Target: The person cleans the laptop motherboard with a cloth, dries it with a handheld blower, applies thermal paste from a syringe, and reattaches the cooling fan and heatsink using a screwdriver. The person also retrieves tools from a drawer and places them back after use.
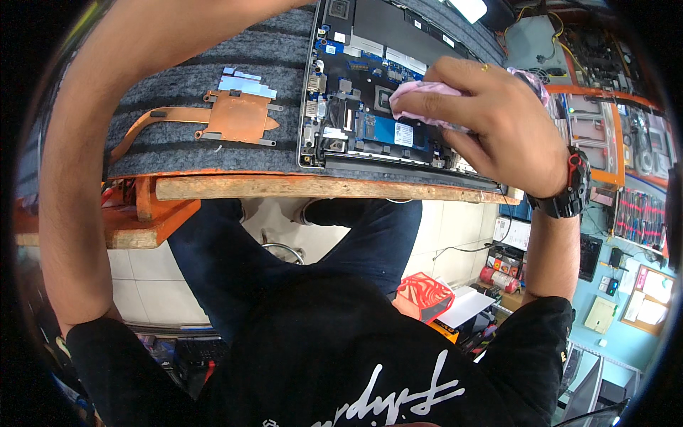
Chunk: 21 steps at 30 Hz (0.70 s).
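Note:
An opened laptop chassis (343, 99) lies on a grey ribbed mat (181, 85), showing its board, a blue drive (384, 132) and a black battery (395, 28). My right hand (491, 121), with a watch on the wrist, pinches a crumpled pink cloth (416, 92) against the chip area of the board. Left of the laptop lies a copper heatsink (235, 114) with a long heat pipe and silvery pads. My left forearm (85, 178) runs up the left side and out at the top edge; that hand is not visible.
The bench has a worn wooden front edge (299, 188). At the right are cluttered shelves with parts (633, 142) and a corkboard (644, 299). Below are my legs, a tiled floor (448, 231), a red patterned bag (420, 299) and more electronics.

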Tool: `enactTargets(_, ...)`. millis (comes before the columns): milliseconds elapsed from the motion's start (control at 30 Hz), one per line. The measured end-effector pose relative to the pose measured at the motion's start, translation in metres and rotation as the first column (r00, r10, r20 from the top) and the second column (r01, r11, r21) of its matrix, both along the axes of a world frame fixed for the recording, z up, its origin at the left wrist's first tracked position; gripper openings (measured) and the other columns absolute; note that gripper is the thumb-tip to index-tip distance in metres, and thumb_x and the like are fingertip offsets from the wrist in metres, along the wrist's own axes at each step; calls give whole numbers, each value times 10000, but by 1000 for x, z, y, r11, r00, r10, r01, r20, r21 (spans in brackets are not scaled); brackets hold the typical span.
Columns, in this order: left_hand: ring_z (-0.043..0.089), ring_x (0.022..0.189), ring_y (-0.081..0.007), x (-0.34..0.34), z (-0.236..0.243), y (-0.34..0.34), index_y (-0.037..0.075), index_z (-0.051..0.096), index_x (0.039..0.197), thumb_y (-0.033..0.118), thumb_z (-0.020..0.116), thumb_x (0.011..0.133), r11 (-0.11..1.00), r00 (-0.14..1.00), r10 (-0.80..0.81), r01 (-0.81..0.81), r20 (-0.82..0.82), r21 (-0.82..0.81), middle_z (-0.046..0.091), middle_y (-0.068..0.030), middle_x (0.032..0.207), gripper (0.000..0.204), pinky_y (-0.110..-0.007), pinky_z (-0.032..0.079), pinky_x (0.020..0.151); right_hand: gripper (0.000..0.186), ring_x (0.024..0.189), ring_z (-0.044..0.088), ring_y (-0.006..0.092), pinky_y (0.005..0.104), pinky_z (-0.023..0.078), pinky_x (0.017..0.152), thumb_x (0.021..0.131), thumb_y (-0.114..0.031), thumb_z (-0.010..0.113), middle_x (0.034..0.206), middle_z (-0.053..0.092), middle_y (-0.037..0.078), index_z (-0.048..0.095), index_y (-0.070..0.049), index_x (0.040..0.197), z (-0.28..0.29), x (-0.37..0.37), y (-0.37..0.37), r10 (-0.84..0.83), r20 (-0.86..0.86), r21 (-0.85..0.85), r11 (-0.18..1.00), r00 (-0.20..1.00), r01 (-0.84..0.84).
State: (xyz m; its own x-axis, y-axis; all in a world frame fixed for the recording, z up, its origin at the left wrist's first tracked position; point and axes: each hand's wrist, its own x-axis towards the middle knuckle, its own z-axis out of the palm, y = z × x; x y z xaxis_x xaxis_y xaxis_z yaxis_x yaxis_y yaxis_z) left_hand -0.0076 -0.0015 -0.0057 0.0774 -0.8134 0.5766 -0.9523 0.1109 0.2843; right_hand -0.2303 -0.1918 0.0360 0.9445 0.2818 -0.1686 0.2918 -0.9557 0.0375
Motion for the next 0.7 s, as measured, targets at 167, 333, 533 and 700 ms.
enactTargets(167, 684, 671, -235, -3, 3, 4, -25, 729, 884, 178, 758, 915, 1000, 1000, -16, 16, -11, -7, 720, -142, 768, 207, -330, 539, 644, 496, 918, 677, 347, 448, 545, 761, 804, 14, 669, 1071, 667, 139, 708, -153, 1271, -2, 3, -3, -7, -22, 10, 1000, 1000, 7)
enactTargets(333, 681, 665, -230, 2, 0, 0, -27, 728, 880, 176, 756, 917, 999, 998, -27, 29, -65, 33, 716, -143, 761, 209, -326, 537, 638, 490, 926, 675, 354, 452, 545, 769, 805, 15, 663, 1073, 667, 140, 702, -131, 1272, -1, 3, -5, -16, -22, -7, 1000, 1000, 16)
enactTargets(533, 668, 651, -230, 5, -1, -2, -27, 725, 877, 178, 752, 921, 998, 995, -34, 39, -97, 44, 707, -141, 750, 212, -326, 529, 627, 508, 916, 674, 354, 455, 538, 764, 792, 35, 644, 1043, 656, 142, 699, -115, 1274, -1, 3, -6, -21, -32, 6, 1000, 999, 22)
enactTargets(700, 664, 644, -219, 3, 0, -1, -20, 724, 863, 177, 751, 924, 999, 998, -30, 32, -46, 36, 708, -135, 744, 208, -321, 528, 627, 398, 868, 662, 321, 431, 542, 748, 842, -18, 650, 981, 654, 104, 726, -137, 1214, 0, -6, -9, -68, -27, 35, 997, 997, 69)
